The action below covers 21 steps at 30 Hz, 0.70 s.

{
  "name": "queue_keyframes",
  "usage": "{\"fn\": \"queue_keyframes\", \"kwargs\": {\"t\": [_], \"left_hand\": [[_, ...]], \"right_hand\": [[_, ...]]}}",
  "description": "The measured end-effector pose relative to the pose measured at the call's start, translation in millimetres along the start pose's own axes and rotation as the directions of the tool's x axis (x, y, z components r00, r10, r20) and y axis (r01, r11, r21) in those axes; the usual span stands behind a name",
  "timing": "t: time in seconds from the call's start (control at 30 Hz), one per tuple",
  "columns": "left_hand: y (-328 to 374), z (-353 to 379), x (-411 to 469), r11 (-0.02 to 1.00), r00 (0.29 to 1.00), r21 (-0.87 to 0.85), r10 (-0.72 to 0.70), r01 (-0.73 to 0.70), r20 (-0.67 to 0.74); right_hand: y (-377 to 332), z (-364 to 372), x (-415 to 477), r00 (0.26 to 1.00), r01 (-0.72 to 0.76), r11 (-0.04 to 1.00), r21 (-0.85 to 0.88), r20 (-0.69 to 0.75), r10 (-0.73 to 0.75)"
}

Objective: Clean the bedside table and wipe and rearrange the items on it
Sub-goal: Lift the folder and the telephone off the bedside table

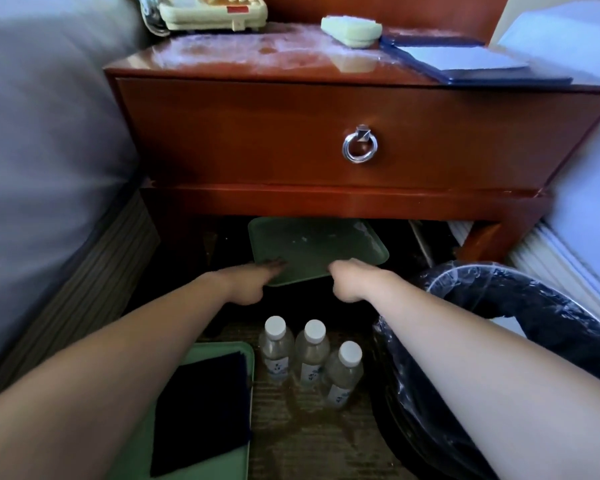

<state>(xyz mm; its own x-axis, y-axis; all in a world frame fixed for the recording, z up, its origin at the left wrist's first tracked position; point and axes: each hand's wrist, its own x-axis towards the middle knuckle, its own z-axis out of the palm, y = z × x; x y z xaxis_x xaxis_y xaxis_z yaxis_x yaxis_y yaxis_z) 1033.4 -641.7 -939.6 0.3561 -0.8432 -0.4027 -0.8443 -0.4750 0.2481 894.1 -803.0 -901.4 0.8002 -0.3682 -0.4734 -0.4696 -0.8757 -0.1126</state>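
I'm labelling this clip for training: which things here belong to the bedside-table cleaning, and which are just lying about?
Job: table, sponge, phone, folder, bottles, cloth on second tray, tray in left hand and right hand.
Lying about: bin, beds.

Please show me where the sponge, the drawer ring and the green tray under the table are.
sponge (352, 29): head view, middle of its top face.
drawer ring (362, 134): head view, the knob that holds the ring.
green tray (312, 249): head view, bare middle of its floor.
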Motion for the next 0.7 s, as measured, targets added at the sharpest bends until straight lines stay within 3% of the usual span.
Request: {"fn": "queue_keyframes", "kwargs": {"t": [0.1,0.17,0.37,0.47,0.7], "left_hand": [[1,8,10,0.969,0.985,0.246,-0.004,-0.039,0.170],[-2,18,13,0.952,0.978,0.304,-0.028,-0.037,0.205],[-15,32,15,0.891,0.990,0.452,-0.019,-0.047,0.141],[-20,30,20,0.833,0.989,0.553,-0.096,0.016,0.116],[-31,7,50,0.846,0.945,0.466,-0.322,0.258,0.062]], "right_hand": [[6,16,23,0.997,0.021,0.998,-0.055,0.071,-0.017],[9,29,37,0.995,0.037,0.996,-0.077,0.093,-0.029],[14,53,52,0.996,0.041,0.990,-0.133,0.084,-0.030],[12,57,61,0.998,0.043,0.985,-0.168,0.050,-0.035],[16,42,84,0.999,-0.015,0.990,-0.140,0.039,0.021]]}}
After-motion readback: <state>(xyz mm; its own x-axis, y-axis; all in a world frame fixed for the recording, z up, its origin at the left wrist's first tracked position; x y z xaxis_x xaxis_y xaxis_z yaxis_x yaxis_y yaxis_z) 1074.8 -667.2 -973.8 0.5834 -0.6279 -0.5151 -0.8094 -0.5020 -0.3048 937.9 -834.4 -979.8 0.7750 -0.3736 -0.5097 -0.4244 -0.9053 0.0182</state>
